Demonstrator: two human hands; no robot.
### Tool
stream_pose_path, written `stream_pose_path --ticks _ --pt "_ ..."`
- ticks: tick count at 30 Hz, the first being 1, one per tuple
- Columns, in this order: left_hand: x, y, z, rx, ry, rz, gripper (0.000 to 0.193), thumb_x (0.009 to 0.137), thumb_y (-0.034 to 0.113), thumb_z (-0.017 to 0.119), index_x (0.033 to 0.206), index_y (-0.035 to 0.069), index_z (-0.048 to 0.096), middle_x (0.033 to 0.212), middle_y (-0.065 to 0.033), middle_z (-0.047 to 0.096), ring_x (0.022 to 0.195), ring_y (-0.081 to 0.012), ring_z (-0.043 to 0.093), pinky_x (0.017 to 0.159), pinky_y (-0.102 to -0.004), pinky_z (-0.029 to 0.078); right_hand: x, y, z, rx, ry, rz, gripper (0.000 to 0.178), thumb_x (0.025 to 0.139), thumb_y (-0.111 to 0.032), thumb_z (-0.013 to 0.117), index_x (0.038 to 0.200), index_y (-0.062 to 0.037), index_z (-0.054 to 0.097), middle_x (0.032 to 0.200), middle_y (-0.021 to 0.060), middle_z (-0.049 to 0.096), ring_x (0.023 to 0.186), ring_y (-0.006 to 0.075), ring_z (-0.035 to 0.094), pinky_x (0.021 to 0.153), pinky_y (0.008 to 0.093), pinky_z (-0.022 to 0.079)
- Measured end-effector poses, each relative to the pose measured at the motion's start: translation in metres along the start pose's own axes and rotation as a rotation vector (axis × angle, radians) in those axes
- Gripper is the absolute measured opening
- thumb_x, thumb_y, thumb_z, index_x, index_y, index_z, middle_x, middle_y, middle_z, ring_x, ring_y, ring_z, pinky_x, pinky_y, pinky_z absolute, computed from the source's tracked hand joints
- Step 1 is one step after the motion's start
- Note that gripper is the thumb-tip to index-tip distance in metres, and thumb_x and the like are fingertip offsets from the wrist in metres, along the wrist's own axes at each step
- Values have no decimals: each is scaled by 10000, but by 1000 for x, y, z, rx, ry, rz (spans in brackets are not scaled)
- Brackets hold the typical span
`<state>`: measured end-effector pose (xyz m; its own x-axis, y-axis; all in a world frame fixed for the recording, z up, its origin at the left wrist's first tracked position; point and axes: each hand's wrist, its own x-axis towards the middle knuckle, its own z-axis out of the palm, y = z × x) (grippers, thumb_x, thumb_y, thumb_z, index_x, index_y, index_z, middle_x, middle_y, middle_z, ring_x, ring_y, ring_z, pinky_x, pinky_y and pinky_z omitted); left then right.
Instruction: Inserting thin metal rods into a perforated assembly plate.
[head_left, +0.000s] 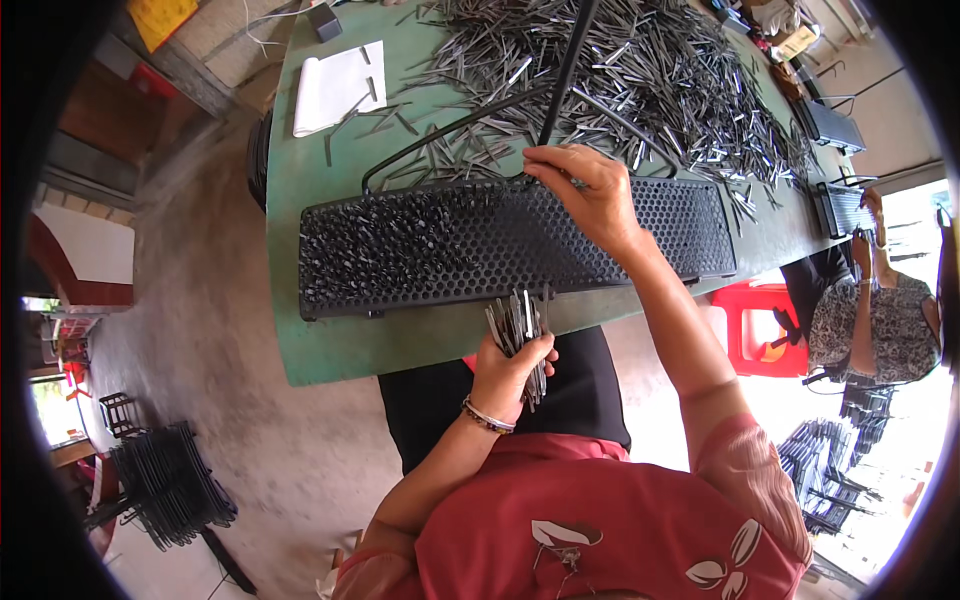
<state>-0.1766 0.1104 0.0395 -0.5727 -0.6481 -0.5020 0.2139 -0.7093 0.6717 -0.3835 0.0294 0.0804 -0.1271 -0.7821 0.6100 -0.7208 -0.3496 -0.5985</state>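
Note:
My left hand (512, 375) is wrapped round a bundle of thin dark metal strips (520, 325), just off the table's near edge. Over the middle of a long black perforated rack (640, 235) is my right hand (595, 190), its thumb and fingertips pinched together. What they hold, if anything, is too small to make out. Dark strip ends (380, 250) crowd the holes in the rack's left part, while holes toward the right show bare. Behind the rack rises a black wire frame (450, 128), and a black rod (568, 75) stands close to my right fingertips.
A large heap of loose strips (660, 80) covers the far side of the green table (340, 355). White paper (340, 88) lies at the far left. On the right, a person (870, 320) works near a red stool (765, 310). Black racks (170, 480) stand at the lower left.

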Motion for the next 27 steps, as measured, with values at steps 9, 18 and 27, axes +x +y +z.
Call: stream_pose_path --ticks 9,18,27 --pt "0 1 -4 -2 -40 -17 238 799 66 665 997 20 540 834 -46 595 689 -125 594 556 -255 500 -8 16 3 27 -22 95 178 799 -50 691 975 -25 685 829 93 677 735 181 647 654 268 498" --pt "0 2 -3 -26 -35 -28 253 801 52 672 1012 24 533 843 -48 599 698 -130 601 556 -257 504 -3 16 2 -30 -107 -54 176 800 -65 686 972 -28 685 869 103 680 779 242 659 690 319 520" --pt "-1 2 -4 -23 -38 -30 252 801 49 670 1012 30 534 847 -47 595 695 -128 598 548 -259 503 8 14 4 -101 -244 -117 193 805 -93 679 989 -36 673 867 116 669 778 283 649 690 343 529"
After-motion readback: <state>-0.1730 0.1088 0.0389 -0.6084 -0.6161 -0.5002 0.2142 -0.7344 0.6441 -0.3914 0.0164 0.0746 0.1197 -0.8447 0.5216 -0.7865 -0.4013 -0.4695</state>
